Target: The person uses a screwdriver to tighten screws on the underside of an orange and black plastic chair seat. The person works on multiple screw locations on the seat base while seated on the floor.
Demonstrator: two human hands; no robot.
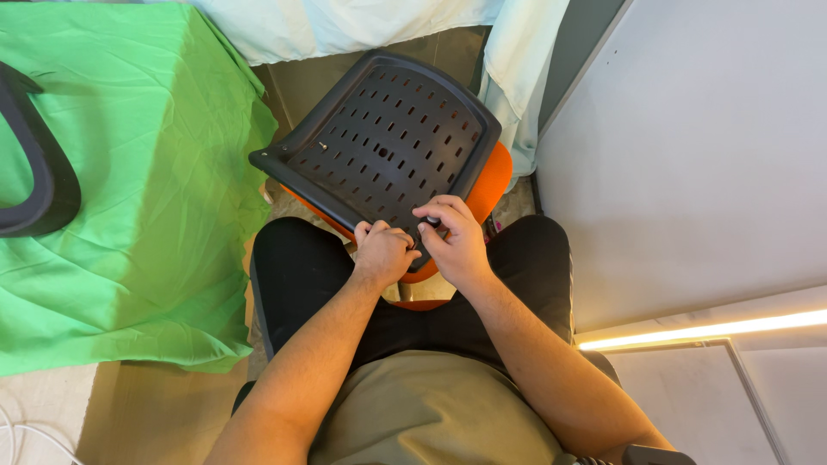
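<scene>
Left hand [382,252] curled gripping near edge of perforated black chair seat [379,142], right hand [454,241] pinching small dark fastener [432,222] there, green cloth [146,172] beside

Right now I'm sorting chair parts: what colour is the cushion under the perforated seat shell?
Orange cushion, clearest in the head view.

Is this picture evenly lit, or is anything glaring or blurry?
Head view: mostly soft, even light and sharp focus on both hands, left hand and right hand, at the black perforated seat panel; a light strip at lower right glares to white; the green cloth shows only gentle fold shadows.
</scene>
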